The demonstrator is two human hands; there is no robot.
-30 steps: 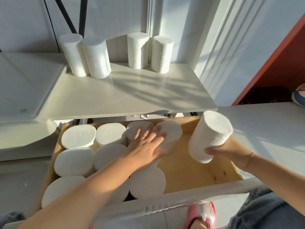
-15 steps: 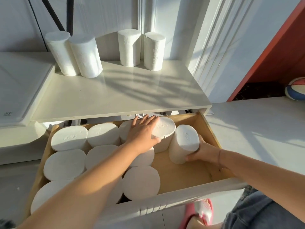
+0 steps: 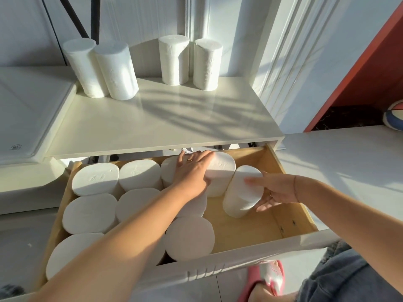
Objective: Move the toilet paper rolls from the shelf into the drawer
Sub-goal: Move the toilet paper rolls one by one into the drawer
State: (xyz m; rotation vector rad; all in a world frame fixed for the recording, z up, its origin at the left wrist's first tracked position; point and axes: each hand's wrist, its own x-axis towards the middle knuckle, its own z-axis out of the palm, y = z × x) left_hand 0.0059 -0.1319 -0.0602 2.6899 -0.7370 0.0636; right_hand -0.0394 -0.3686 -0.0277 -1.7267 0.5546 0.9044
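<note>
A: What's closest to the camera?

B: A pink slipper (image 3: 269, 277) on a foot and a denim-clad leg (image 3: 353, 277) at the bottom right, then the white front of the open drawer (image 3: 290, 241).

A: And inside it?

B: White rolls standing on end fill the left and middle of the wooden box in rows, touching each other. The nearest fully visible one (image 3: 189, 237) sits just behind the front panel. The right part of the floor is bare wood.

A: The hands?

B: The left hand (image 3: 193, 172) lies flat, fingers spread, pressed on top of the back-row rolls; a ring shows on one finger. It partly covers the back roll (image 3: 222, 167). The right hand (image 3: 273, 190) is cupped around the side of a tilted roll (image 3: 243, 190), thumb across its top and fingers underneath. That roll leans with its top toward the back roll, its base on or just above the drawer floor; I cannot tell which.

A: Further back?

B: The white shelf (image 3: 165, 125) above the drawer. Four rolls stand upright along its rear edge in two pairs: a left pair (image 3: 102, 68) touching each other, and a right pair (image 3: 190, 62) close together near the wall. A striped ball (image 3: 394, 116) peeks in at the far right.
</note>
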